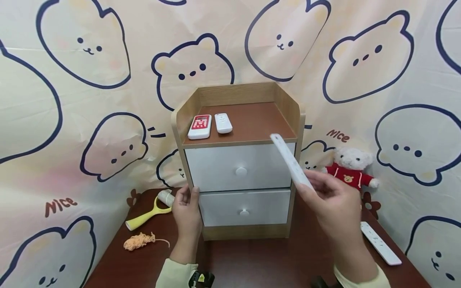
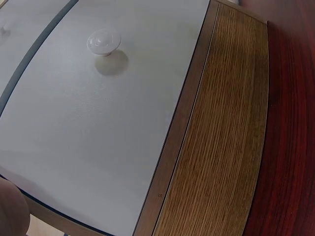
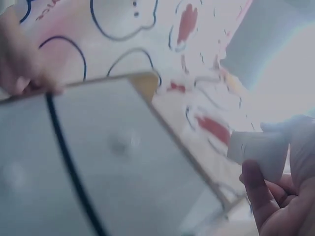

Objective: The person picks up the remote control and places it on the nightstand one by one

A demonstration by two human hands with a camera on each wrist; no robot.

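A small wooden drawer cabinet point(image 1: 246, 232) with two white drawers stands in the middle, both drawers closed. At its left side, my left hand point(image 1: 187, 214) grips the edge, thumb at the front; in the left wrist view only a thumb tip shows beside the white drawer front point(image 2: 98, 128). My right hand point(image 1: 335, 204) holds a long, slim white bar point(image 1: 289, 160) with a small hole at its far end, raised before the cabinet's right side. In the right wrist view the bar's near end point(image 3: 261, 150) sits between thumb and fingers.
On the cabinet top lie a red-and-white remote point(image 1: 199, 127) and a white remote point(image 1: 223, 123). Left are a yellow-handled lint roller point(image 1: 149, 214) and a bundle of orange yarn point(image 1: 139, 241). Right are a teddy bear point(image 1: 351, 166) and a long white strip point(image 1: 380, 243).
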